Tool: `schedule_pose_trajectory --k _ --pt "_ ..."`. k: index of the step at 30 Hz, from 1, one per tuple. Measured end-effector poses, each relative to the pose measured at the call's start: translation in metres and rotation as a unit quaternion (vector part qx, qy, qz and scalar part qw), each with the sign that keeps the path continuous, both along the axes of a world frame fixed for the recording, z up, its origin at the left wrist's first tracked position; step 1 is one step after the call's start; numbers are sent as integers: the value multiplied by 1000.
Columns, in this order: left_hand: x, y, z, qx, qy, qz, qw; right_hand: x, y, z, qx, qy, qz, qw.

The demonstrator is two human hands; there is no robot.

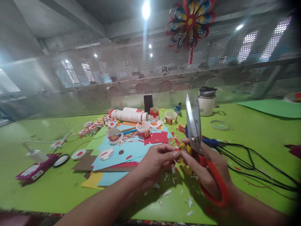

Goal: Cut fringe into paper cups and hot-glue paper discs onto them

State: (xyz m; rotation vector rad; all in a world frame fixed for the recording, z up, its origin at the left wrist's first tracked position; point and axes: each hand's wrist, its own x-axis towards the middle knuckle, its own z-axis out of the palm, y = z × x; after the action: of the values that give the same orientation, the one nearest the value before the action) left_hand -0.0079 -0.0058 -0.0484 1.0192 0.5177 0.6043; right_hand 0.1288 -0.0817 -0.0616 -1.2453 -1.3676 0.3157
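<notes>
My left hand (156,161) is closed in a pinch on a small red piece (177,150), which looks like paper and is mostly covered by fingertips. My right hand (211,166) holds a pair of scissors (194,135) with orange-red handles, blades pointing up and slightly apart. Its thumb and fingertips meet the left fingertips at the red piece. A curved yellow thing (187,164) shows by the right fingers; its kind is unclear. White and red paper scraps (190,202) lie below the hands.
Coloured paper sheets (131,155) lie left of my hands, with paper cups (144,129) and white rolls (131,116) behind. A purple power strip (35,171) is at left. Black cables (254,163) and a white jar (206,105) are at right. A mesh screen (131,75) stands behind.
</notes>
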Motion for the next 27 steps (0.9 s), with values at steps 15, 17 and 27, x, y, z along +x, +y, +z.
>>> schedule_pose_trajectory --k 15,17,27 --pt "-31 43 37 123 -125 191 966 5 9 7 -84 -150 66 983" --pt "-32 44 37 123 -128 198 964 3 6 11 -84 -142 83 983" --pt "-35 38 40 121 -132 196 964 -3 -2 18 -100 -137 96 981"
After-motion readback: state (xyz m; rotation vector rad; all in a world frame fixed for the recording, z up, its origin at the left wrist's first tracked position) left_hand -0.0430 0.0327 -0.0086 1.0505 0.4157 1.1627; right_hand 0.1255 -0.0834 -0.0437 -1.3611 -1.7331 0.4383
